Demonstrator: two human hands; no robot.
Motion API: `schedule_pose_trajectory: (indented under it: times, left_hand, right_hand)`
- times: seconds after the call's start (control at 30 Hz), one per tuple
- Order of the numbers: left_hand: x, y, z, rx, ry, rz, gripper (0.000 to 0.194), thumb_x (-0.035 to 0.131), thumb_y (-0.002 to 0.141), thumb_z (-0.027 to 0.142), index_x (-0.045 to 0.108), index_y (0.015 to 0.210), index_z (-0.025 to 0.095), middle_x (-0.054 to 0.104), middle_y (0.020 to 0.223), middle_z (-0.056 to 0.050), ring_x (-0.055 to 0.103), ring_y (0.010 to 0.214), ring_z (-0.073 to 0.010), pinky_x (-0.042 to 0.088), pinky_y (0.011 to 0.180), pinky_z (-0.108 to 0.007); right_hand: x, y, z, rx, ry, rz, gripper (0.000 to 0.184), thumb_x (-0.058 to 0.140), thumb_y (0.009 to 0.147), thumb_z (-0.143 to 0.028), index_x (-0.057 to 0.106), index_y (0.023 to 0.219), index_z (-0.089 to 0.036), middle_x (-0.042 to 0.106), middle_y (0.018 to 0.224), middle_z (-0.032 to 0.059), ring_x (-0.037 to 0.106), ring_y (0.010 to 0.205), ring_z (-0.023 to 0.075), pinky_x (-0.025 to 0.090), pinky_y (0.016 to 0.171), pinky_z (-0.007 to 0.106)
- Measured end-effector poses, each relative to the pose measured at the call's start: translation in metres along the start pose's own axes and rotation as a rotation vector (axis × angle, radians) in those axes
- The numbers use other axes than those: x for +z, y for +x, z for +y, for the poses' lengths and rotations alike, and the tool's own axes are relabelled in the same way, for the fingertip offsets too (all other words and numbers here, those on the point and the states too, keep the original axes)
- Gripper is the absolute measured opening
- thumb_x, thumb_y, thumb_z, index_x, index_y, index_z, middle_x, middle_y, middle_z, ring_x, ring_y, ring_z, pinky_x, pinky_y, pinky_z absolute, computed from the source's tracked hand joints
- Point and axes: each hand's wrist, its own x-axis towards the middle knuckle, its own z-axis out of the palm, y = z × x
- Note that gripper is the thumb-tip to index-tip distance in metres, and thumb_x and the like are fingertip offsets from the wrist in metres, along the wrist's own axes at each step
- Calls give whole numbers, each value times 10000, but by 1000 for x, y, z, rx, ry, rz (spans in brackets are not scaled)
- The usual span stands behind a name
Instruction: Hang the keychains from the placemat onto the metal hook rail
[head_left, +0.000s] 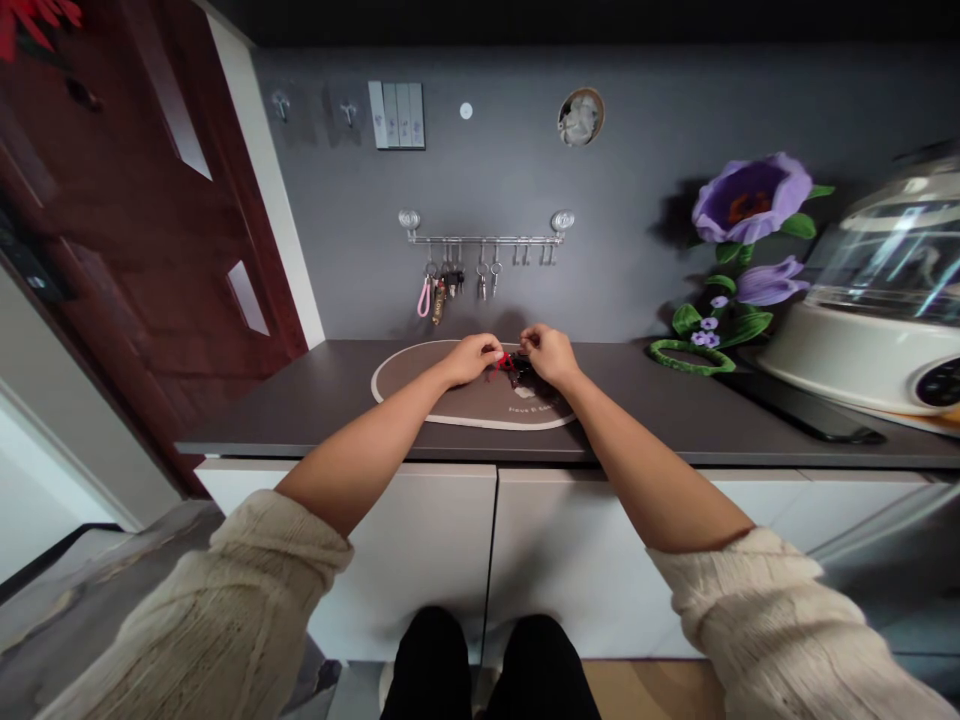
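My left hand (474, 358) is closed in a pinch at a small red keychain (505, 362) over the mat. Just beside it my right hand (551, 354) has its thumb and fingers pressed together; whatever is between them is too small or hidden to make out. Below and between the hands lies a dark bunch that looks like keys (519, 376), partly covered by the right hand. Under everything is a brown oval mat (409, 385) with a pale rim and some lettering.
A clear hook rail (487, 240) on the wall carries several keys and a pink strap (424, 297). To the right stand purple flowers (754, 200) with a green ring base, a black phone-like slab (810, 405) and a white appliance (862, 340). The dark counter (285, 400) ends above white cabinet doors.
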Motion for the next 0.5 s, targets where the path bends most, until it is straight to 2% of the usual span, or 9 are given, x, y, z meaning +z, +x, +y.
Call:
schedule_pose_trajectory:
  times: [0.2,0.5]
  left_hand:
    - [-1,1,7,-90,-275,68,119,493,754,233,522,759,117,557,675,6,490,618,-78,412,682,-247]
    - [-1,5,6,-235,-735,106,140,537,764,257,476,799,136,602,723,-9,593,666,-87,444,784,-345]
  right_hand:
    - [0,0,-1,-11,14,-7,163,479,744,-159,608,844,-160,638,773,56,580,744,144,412,750,266]
    - [-1,1,-6,-23,-15,-26,161,484,716,-130,610,807,-171,639,752,46,571,721,135,413,734,256]
